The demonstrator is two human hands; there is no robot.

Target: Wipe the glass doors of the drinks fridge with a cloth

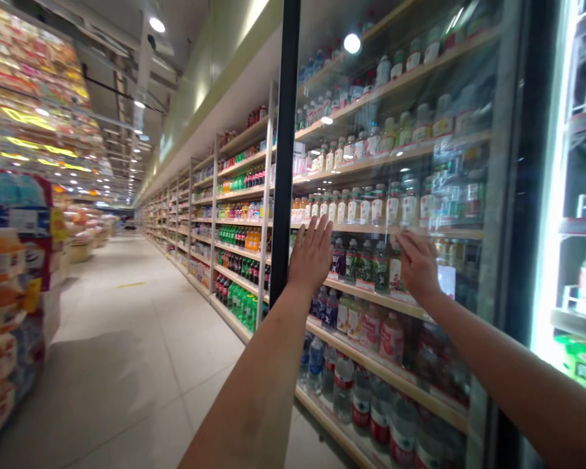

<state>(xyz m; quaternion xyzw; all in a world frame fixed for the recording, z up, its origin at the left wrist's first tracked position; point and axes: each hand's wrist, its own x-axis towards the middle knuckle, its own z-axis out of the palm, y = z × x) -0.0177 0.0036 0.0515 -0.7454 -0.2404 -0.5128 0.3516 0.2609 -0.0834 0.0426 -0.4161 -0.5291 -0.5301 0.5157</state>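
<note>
A glass cooler door [400, 163] with a black frame [287, 98] stands open in front of me. My left hand [311, 254] lies against the glass near its left frame, fingers stretched out and holding nothing visible. To the right, my right hand [418, 264] is at the same glass, its fingers bent and pressed together. Its fingertips are slightly blurred, and whatever may be under them is hidden. Through the pane I see shelves of bottles, among them white-labelled bottles [366, 207] and large clear bottles with red labels [362, 404].
At the far right is the lit cooler interior [569, 215], with a green package [583, 358] low inside. Drink shelves [239, 228] run along the aisle's right side. Stacked goods [10, 293] stand on the left, beside the tiled floor [141, 352].
</note>
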